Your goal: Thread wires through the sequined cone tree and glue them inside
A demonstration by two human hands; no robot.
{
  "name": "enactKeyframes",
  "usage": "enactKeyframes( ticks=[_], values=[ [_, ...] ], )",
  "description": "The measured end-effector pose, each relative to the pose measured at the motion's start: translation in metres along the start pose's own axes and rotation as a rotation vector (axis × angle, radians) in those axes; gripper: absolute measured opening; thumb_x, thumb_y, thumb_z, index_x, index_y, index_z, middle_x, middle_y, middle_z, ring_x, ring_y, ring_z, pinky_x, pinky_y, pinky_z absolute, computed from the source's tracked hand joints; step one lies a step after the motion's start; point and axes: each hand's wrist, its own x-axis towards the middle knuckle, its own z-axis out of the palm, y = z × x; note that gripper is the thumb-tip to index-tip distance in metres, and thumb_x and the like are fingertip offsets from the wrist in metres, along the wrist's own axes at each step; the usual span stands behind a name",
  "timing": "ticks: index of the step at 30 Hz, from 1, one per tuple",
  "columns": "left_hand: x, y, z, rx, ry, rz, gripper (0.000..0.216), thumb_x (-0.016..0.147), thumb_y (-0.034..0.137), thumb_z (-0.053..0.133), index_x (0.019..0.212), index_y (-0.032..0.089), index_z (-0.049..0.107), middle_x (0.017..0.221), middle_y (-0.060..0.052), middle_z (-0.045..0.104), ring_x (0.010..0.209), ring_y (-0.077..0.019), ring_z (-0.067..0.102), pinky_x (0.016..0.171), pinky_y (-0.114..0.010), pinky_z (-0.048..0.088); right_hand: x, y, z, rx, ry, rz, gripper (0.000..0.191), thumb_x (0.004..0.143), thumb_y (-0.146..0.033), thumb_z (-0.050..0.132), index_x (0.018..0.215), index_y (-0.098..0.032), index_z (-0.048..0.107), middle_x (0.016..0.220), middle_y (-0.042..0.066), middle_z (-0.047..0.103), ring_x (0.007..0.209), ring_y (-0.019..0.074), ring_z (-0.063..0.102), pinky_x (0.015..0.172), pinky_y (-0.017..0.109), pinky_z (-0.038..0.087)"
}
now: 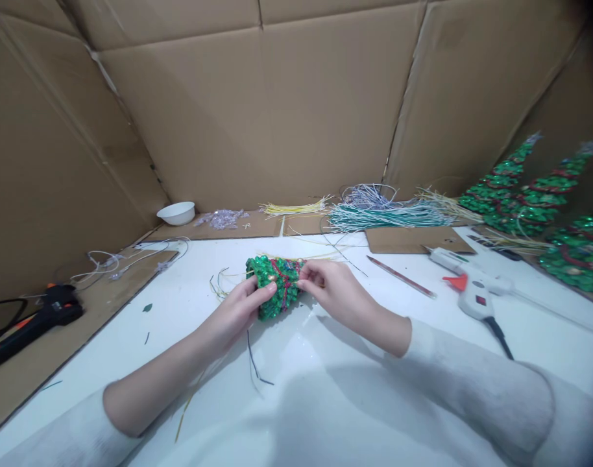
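Left hand (242, 302) grips green tree (279, 295): long axis sideways, taper rightward.

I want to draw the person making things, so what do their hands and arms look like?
Both the left hand and the right hand are bare, with no gloves showing. The left sleeve and right sleeve are whitish-grey, soft-looking and plain, and stop partway along the forearms. I can't see any watch or bracelet.
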Motion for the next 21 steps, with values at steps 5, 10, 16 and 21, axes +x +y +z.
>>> enactKeyframes(
  ticks=[5,10,16,21],
  values=[
    [0.002,0.002,-0.002,0.022,-0.006,-0.037,0.032,0.08,0.031,0.062,0.108,0.017,0.065,0.111,-0.011,0.067,0.108,-0.0276,0.059,0.094,-0.037,0.043,0.007,0.001,-0.016,-0.053,-0.125,0.061,0.016,0.073,-0.003,0.052,0.071,-0.017,0.061,0.068,0.0,0.061,0.061,0.0106,0.053,0.058,0.022,0.038],
    [0.004,0.005,-0.004,0.05,0.004,-0.076,0.026,0.078,0.034,0.064,0.095,0.016,0.07,0.1,-0.011,0.071,0.102,-0.0268,0.062,0.093,-0.035,0.044,0.009,0.007,-0.018,0.004,-0.024,0.135,0.013,0.072,-0.007,0.055,0.08,-0.017,0.053,0.064,-0.002,0.059,0.056,0.0113,0.053,0.052,0.022,0.037],
    [0.005,0.005,-0.01,0.058,0.025,-0.116,0.023,0.076,0.035,0.066,0.09,0.017,0.07,0.101,-0.01,0.071,0.099,-0.0259,0.063,0.088,-0.033,0.047,0.007,0.003,-0.014,0.079,0.032,0.082,0.014,0.071,-0.005,0.054,0.077,-0.017,0.05,0.065,-0.002,0.058,0.057,0.01,0.053,0.055,0.022,0.04],
    [0.005,0.003,-0.015,0.127,0.001,-0.134,0.028,0.073,0.038,0.068,0.091,0.017,0.07,0.098,-0.011,0.071,0.094,-0.0269,0.064,0.079,-0.033,0.05,0.008,0.0,-0.021,-0.046,-0.071,0.114,0.013,0.072,-0.004,0.056,0.066,-0.016,0.055,0.061,0.0,0.059,0.056,0.0104,0.053,0.055,0.022,0.038]
  ],
)
